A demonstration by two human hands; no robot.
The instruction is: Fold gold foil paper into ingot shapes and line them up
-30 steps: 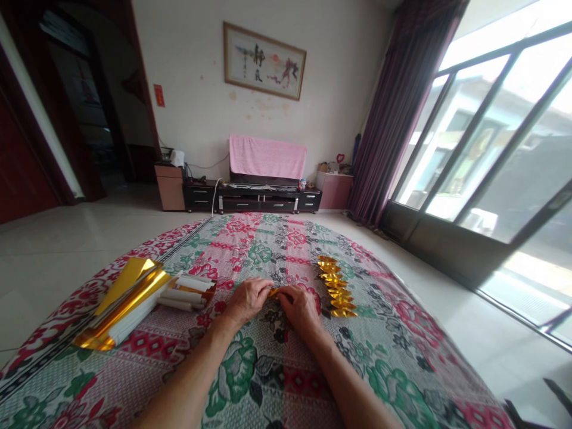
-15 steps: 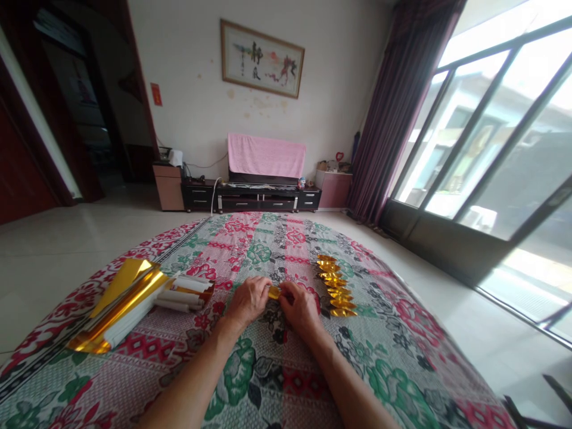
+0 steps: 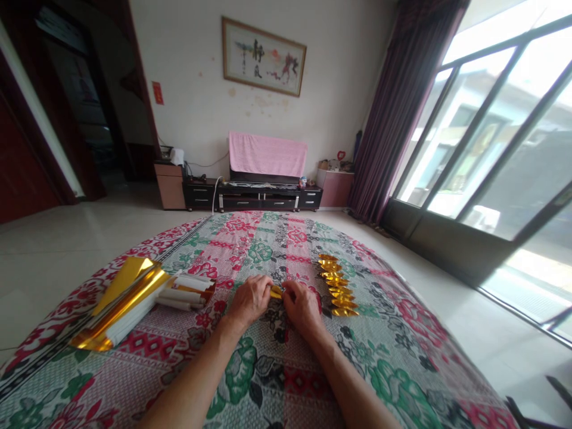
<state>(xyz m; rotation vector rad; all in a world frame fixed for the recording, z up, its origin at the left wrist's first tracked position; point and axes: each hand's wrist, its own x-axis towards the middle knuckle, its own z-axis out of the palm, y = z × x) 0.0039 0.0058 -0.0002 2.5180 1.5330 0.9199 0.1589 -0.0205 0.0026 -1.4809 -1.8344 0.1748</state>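
Between my two hands is a small piece of folded gold foil paper (image 3: 276,292), held just above the patterned cloth. My left hand (image 3: 252,298) pinches its left end, fingers closed. My right hand (image 3: 302,305) has its fingers curled together at the right end of the paper. Right of my hands lies a column of folded gold paper ingots (image 3: 339,286), overlapping one another on the cloth. On the left rests a stack of gold foil sheets (image 3: 134,304), partly curled, with white undersides showing. Beside it are white-backed paper rolls (image 3: 185,292).
A floral tablecloth (image 3: 250,369) covers the round surface before me. Farther off stands a low black TV cabinet (image 3: 259,199) with a pink cloth (image 3: 268,156) over the screen. Purple curtains (image 3: 402,101) and large windows are at the right, a dark doorway at the left.
My right hand has shifted slightly right and the gold paper between my hands now looks narrower and more pointed. The whole view has moved a little. The ingots and sheets lie as before.
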